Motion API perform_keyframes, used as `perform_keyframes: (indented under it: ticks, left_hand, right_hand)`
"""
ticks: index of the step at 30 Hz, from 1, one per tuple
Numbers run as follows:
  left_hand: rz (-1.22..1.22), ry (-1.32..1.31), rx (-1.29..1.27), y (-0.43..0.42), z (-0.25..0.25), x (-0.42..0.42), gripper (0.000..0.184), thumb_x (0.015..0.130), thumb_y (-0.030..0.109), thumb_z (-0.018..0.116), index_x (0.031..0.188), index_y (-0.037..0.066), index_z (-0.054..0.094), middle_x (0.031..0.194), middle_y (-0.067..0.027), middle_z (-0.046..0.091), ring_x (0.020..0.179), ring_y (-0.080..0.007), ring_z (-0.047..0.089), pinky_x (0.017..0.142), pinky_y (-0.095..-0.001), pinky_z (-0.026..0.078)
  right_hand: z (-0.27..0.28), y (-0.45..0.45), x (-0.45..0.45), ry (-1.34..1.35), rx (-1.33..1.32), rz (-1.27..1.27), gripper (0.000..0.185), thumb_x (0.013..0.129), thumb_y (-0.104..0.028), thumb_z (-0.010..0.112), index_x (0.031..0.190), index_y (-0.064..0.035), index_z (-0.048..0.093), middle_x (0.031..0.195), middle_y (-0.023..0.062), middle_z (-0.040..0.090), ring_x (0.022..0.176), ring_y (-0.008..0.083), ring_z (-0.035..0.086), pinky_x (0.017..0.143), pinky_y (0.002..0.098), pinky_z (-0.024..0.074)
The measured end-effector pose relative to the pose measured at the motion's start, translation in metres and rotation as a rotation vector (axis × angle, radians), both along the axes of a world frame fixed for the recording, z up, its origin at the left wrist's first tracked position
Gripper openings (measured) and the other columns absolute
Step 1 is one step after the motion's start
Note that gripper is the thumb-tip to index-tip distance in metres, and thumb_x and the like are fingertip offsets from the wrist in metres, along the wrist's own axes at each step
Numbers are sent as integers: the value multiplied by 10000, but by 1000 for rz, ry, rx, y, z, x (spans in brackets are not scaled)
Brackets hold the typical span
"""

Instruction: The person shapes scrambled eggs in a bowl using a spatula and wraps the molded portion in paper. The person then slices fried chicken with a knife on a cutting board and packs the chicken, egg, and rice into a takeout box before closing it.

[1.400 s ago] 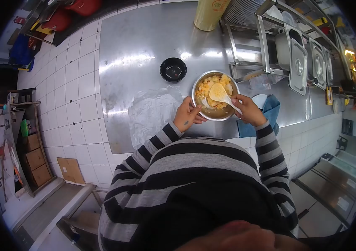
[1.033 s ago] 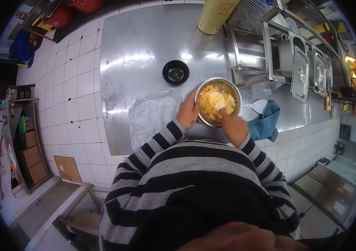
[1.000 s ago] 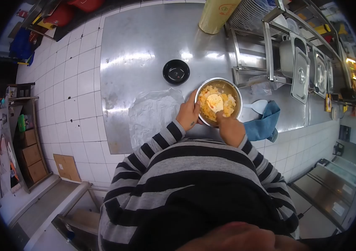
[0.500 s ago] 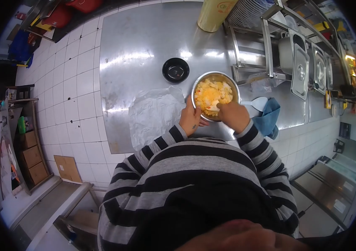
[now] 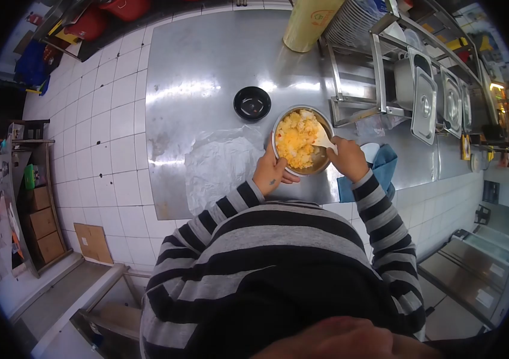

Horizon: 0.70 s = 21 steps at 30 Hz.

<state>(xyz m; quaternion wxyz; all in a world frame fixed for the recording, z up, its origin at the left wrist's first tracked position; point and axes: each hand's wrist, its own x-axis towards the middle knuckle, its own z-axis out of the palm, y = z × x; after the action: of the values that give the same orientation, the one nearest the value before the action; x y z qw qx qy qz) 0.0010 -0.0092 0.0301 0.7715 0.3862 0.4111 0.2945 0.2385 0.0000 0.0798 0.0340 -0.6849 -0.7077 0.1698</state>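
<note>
My left hand (image 5: 271,170) grips the near left rim of a round metal bowl (image 5: 321,163), thumb at the rim and fingers under its side. Inside lies a mound of yellow-orange rice (image 5: 295,137) with small red bits. My right hand (image 5: 348,157) is closed around the handle of a pale rice paddle (image 5: 324,140), whose blade rests against the rice at the bowl's right side. Left of the bowl sits an empty black bowl (image 5: 252,103). A crumpled clear plastic sheet (image 5: 221,167) lies flat on the steel table, close to my left forearm.
A blue cloth (image 5: 384,169) and a white utensil, partly hidden, lie right of the bowl on the steel table (image 5: 194,54). Behind stand a tall yellowish container (image 5: 309,24), stacked plates (image 5: 350,27) and a metal rack (image 5: 380,72) beside lidded steel pans (image 5: 425,105).
My right hand has moved from inside the bowl to its right rim, bringing the paddle into clear sight. The rice is now heaped toward the left, baring the bowl's lower right. My left hand stays on the bowl.
</note>
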Motion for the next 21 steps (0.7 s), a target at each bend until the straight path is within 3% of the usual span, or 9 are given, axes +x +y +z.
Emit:
perform_keyframes:
  ticks: [4,6,9,15,19,21]
  left_hand:
    - [-129,17,-60,11,-5,-8,701,952,20,325,1511,175,-69,1243,-267,519,723,-309,717,590,-329,614]
    - [-177,2,-39,15,-9,-10,658,954,34,323,1504,159,-16,1233,-257,524,728,-313,717,581,-325,613]
    - [-177,-31,-60,18,-9,-10,668,965,44,308,1510,185,-52,1272,-263,513,750,-305,717,610,-328,622]
    - [-142,-85,-109,20,-13,-8,687,957,28,313,1509,188,-64,1317,-252,481,767,-307,717,626,-333,622]
    - [-189,-70,-75,16,-17,-6,693,956,31,326,1507,180,-67,1324,-250,474,768,-303,717,624,-329,622]
    - [-186,-57,-69,17,-16,-5,694,956,33,338,1507,173,-61,1315,-243,483,772,-297,717,620,-323,620]
  right_hand:
    - [-13,-1,7,143,-7,63,224,842,-200,591,983,-31,634,816,206,662,763,386,651,719,510,520]
    - [-12,-3,7,218,154,157,274,850,-153,580,1095,-36,621,852,192,655,776,370,648,693,472,528]
    - [-3,-15,-5,84,102,168,377,826,-88,571,1203,-66,588,886,143,637,774,328,646,670,418,531]
    - [7,-41,-11,-192,264,295,414,767,-74,571,1182,-74,582,897,71,596,788,234,630,633,372,530]
    - [23,-24,-1,-282,274,227,344,802,-74,564,1146,-68,581,876,87,603,771,245,642,592,372,529]
    - [37,-15,-4,-157,169,114,265,887,-123,535,1147,-100,579,852,102,620,689,299,633,574,398,515]
